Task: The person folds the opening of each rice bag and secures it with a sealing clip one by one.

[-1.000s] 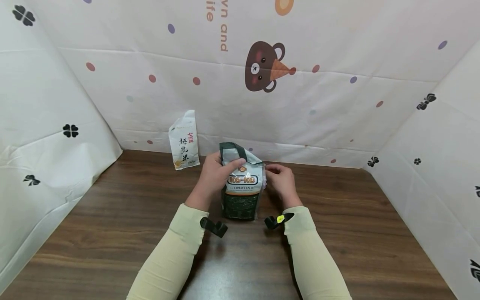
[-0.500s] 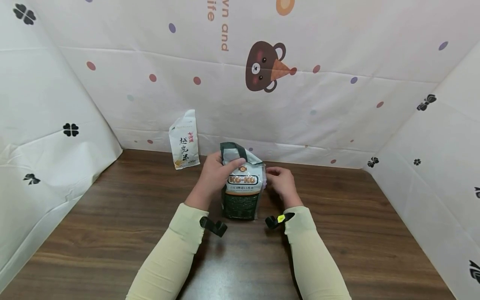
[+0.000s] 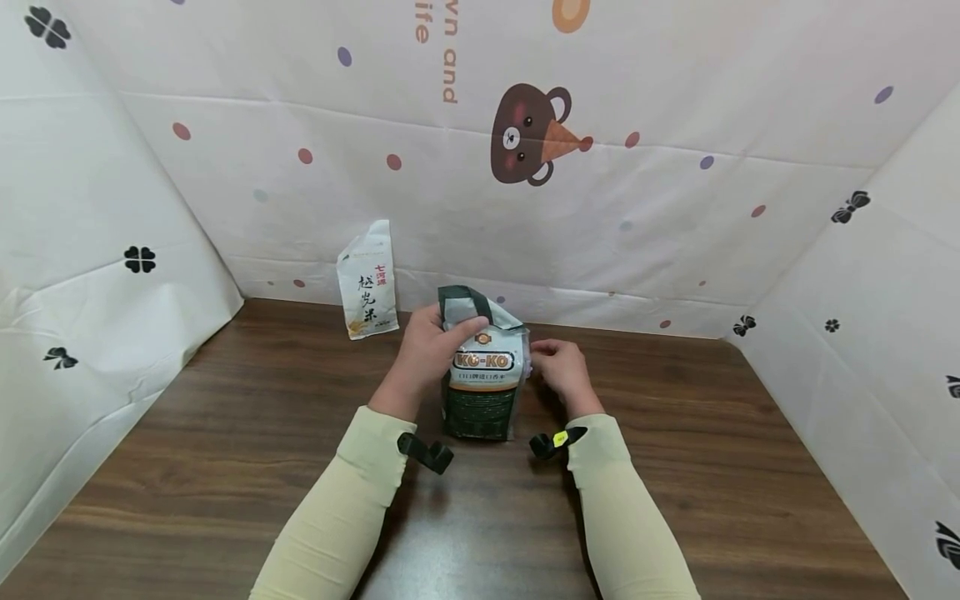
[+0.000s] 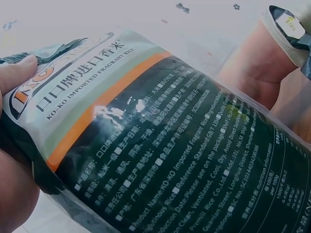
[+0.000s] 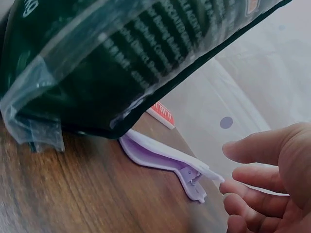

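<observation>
A green and white KO-KO rice bag (image 3: 483, 387) stands on the table in the middle of the head view, its top folded over. My left hand (image 3: 427, 358) grips its upper left side, the thumb (image 4: 22, 73) across the printed front and the other fingers behind. Beyond the bag's right side, my right hand (image 5: 265, 179) has its fingers loosely bent. Its fingertips are right at the end of a light purple clip (image 5: 160, 158), which shows a small metal spring. Part of that clip is hidden by the bag in the right wrist view.
A white rice packet (image 3: 369, 287) leans against the patterned backdrop at the back left. Behind the bag, a red and white object (image 5: 162, 115) is partly hidden. White sheets (image 3: 862, 333) enclose the wooden table (image 3: 225, 467) at the back and both sides.
The bag and both hands stay nearly in place. My right hand's fingers have shifted very slightly beside the bag.
</observation>
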Demonstrator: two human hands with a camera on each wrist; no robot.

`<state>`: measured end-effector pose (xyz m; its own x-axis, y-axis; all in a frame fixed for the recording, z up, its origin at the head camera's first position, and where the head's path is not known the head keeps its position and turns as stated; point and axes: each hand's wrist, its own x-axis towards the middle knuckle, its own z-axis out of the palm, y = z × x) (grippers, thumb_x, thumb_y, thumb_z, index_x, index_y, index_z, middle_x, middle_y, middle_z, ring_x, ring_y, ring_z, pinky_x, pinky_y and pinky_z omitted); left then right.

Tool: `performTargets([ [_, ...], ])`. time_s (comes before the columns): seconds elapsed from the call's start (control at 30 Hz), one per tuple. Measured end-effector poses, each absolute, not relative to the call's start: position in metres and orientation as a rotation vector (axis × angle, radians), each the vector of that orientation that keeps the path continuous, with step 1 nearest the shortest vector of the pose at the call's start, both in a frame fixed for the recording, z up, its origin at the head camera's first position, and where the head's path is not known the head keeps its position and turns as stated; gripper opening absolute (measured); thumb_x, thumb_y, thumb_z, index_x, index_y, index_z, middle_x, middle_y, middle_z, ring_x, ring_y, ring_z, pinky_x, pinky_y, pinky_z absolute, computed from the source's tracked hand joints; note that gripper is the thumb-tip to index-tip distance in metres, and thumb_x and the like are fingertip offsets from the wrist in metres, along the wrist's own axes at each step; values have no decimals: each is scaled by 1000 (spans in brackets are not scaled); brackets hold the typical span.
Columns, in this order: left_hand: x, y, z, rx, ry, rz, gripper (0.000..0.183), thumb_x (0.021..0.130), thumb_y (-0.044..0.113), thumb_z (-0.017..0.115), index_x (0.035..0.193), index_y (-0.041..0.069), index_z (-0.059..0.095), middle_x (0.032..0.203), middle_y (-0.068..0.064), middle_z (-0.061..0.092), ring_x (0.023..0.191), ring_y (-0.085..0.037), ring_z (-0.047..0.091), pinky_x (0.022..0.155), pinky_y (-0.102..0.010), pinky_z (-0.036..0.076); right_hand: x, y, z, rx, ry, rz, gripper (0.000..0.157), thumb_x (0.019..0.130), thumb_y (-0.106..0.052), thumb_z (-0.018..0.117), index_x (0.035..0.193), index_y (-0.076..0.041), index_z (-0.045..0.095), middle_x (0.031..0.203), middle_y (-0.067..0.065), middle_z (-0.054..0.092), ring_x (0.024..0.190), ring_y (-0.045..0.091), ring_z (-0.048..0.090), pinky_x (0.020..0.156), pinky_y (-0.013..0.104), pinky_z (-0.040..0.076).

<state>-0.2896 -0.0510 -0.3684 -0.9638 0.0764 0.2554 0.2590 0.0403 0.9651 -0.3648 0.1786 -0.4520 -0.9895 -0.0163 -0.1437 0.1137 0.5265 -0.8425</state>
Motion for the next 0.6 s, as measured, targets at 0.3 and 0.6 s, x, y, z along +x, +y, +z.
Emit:
performTargets([
  [0.3, -291, -51, -369, -378, -2133, -2059, 26, 90, 26, 70, 104, 4, 69, 93, -13, 73, 80, -15, 67, 73, -33, 55, -366, 177, -458, 15, 2695, -1361, 33, 89, -19, 63, 120, -6, 67, 117, 12, 66, 106, 25, 55, 93, 40, 45],
  [0.6, -290, -50, -369, -387, -2127, -2064, 25, 90, 25, 70, 104, 4, 69, 95, -15, 72, 80, -16, 68, 72, -33, 56, -366, 176, -458, 12, 2692, -1357, 38, 85, -12, 61, 122, -4, 65, 112, 13, 67, 99, 25, 57, 86, 36, 47],
])
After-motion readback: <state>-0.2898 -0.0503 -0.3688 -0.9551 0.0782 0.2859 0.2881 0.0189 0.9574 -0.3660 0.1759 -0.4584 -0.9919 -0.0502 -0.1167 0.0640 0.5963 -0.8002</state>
